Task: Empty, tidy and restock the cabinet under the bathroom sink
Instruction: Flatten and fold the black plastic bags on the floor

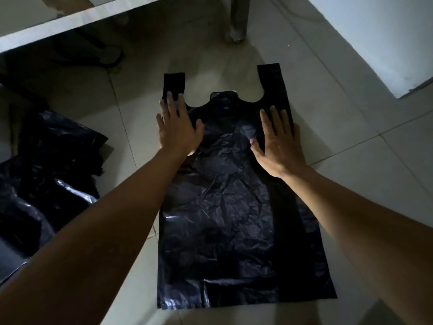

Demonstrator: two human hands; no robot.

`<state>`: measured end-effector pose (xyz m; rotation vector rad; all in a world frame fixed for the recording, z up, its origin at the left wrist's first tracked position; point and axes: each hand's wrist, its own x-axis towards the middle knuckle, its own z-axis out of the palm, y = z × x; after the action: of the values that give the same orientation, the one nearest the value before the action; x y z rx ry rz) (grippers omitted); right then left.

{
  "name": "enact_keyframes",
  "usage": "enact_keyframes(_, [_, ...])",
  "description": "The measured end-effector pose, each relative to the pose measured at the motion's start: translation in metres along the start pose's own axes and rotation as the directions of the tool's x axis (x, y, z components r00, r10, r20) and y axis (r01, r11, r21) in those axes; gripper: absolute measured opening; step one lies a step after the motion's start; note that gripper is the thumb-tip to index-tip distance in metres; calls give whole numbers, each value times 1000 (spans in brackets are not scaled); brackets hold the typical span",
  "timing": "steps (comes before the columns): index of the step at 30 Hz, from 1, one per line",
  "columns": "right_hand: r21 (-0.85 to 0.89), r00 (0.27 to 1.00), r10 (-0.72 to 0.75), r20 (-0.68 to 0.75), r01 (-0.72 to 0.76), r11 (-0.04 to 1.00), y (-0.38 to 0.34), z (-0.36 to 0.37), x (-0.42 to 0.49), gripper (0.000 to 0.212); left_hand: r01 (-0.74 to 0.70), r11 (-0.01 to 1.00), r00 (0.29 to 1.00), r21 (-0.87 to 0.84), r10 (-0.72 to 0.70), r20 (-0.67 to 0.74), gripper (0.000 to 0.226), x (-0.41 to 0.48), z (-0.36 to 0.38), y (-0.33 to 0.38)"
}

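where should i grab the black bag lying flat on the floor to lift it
Pinch the left strap and right strap at the far end, from above. The black bag lies flat on the tiles: its wide body gives nothing to pinch, while the narrow straps stick out.

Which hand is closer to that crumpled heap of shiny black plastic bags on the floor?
Left. The left hand presses the flat black plastic bag on the side facing the crumpled heap of black bags; the right hand presses the bag's far side.
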<state>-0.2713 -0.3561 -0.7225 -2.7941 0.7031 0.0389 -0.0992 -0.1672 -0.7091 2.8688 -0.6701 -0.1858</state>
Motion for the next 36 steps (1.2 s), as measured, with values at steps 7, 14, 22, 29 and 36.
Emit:
enact_keyframes(7, [-60, 998, 6, -66, -10, 998, 15, 37, 1, 76, 32, 994, 999, 105, -36, 37, 80, 8, 39, -16])
enact_keyframes(14, [-74, 998, 3, -64, -8, 997, 14, 35, 1, 76, -101, 991, 995, 87, 99, 33, 80, -10, 41, -17])
enact_keyframes(22, [-115, 999, 1, -45, -6, 993, 6, 24, -2, 74, -156, 985, 988, 68, 156, 12, 74, -49, 38, -2])
enact_keyframes(29, [-119, 919, -395, -17, 390, 913, -29, 32, -29, 64, -151, 984, 987, 94, 145, 69, 72, -55, 48, -8])
enact_keyframes(36, [-175, 946, -275, 173, 304, 936, -51, 9, -15, 66, -162, 974, 964, -159, 191, 185, 64, -60, -16, -30])
